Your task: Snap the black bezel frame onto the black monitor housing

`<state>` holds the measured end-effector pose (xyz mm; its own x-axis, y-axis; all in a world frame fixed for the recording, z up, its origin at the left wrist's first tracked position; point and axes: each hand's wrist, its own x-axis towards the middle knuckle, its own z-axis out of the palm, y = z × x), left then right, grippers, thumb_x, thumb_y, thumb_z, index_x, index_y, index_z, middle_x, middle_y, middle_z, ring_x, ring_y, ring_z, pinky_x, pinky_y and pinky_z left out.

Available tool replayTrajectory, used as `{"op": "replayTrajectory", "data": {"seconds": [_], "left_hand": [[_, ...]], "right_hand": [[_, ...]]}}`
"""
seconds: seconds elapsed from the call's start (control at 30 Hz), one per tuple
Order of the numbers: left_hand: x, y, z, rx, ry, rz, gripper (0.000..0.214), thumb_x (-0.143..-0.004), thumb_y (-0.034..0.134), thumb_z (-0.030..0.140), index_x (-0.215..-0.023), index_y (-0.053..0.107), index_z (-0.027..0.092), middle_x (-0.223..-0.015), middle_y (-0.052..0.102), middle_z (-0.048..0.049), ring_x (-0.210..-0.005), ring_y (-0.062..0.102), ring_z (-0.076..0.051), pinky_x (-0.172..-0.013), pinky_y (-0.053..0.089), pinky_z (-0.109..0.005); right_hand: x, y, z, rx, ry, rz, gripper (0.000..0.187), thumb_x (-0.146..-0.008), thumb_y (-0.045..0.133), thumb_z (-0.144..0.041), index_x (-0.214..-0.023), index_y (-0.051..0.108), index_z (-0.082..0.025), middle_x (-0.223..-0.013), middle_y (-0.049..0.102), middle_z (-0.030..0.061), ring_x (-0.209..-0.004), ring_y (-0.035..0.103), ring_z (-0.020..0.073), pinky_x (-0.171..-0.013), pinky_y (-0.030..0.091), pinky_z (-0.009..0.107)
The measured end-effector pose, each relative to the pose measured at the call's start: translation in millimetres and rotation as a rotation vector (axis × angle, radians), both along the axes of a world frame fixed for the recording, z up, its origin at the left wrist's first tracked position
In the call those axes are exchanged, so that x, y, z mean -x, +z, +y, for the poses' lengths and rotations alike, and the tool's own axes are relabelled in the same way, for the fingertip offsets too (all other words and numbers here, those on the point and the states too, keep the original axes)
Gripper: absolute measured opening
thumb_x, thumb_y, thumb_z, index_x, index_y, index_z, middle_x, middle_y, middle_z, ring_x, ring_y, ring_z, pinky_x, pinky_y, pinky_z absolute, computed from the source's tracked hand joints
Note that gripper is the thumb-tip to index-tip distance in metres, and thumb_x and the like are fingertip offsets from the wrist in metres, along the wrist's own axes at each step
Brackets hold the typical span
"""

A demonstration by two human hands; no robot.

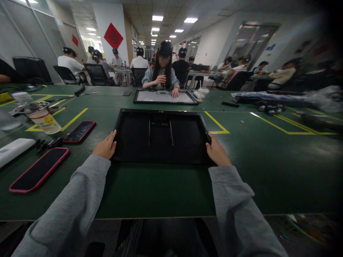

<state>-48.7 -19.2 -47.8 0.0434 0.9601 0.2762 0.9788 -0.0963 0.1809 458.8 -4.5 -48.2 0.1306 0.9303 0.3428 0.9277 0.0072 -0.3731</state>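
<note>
A black monitor back panel (160, 137) lies flat on the green table (268, 167) in front of me, with two metal strips near its middle. My left hand (105, 146) grips its near left edge, fingers curled on the rim. My right hand (217, 151) holds the near right corner the same way. Both arms wear grey sleeves.
To my left lie two phones in pink-red cases (39, 174) (79, 131), a white box (14, 150) and a plastic bottle (40, 115). Across the table a person (162, 73) works on a pale panel (164, 96). Other seated people fill the room behind. Parts lie at right (270, 107).
</note>
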Motion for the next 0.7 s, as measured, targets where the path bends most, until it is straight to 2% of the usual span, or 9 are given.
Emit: {"op": "replayTrajectory", "data": {"seconds": [0.2, 0.7], "left_hand": [[0.6, -0.5, 0.2, 0.022, 0.010, 0.004, 0.061, -0.095, 0.030, 0.032, -0.153, 0.021, 0.015, -0.153, 0.037, -0.0130, -0.127, 0.053, -0.028, -0.104, 0.046, -0.044], [-0.6, 1.0, -1.0, -0.001, 0.022, 0.043, 0.060, -0.095, 0.032, 0.033, -0.153, 0.023, 0.016, -0.150, 0.042, -0.0122, -0.123, 0.057, -0.026, -0.100, 0.049, -0.040]], "right_hand": [[0.5, 1.3, -0.6, 0.015, -0.002, -0.013, 0.057, -0.092, 0.037, -0.026, -0.145, 0.036, -0.005, -0.128, 0.060, 0.0249, -0.112, 0.062, 0.0355, -0.095, 0.049, 0.049], [0.8, 3.0, -1.1, 0.027, 0.004, 0.001, 0.058, -0.092, 0.038, -0.029, -0.145, 0.035, -0.005, -0.132, 0.057, 0.0257, -0.115, 0.061, 0.0373, -0.096, 0.048, 0.051]]}}
